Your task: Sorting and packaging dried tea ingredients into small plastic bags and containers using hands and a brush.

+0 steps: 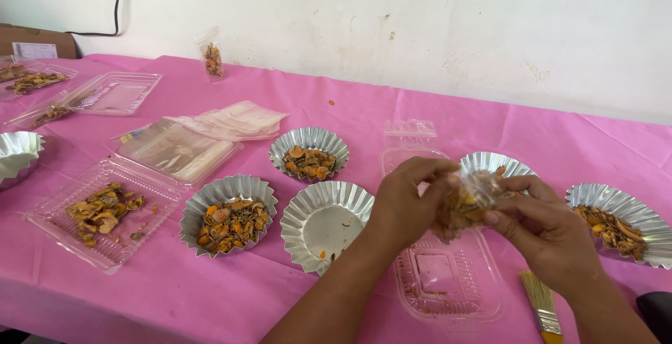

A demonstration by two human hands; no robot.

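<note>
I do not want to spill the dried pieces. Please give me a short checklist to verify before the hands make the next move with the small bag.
1. Small clear bag held by both the left hand and the right hand: ok.
2. Bag mouth sealed: cannot tell, fingers cover it.
3. Bag held over the clear plastic tray, so falling pieces land inside: ok.
4. Empty fluted foil cup within reach: ok.
5. Brush lying apart from the hands: ok.
6. Pink tablecloth free of loose pieces: not ok, a few crumbs show.

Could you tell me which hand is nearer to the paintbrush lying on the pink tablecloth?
Right. The right hand hovers just above the paintbrush; the left hand is farther left.
</note>
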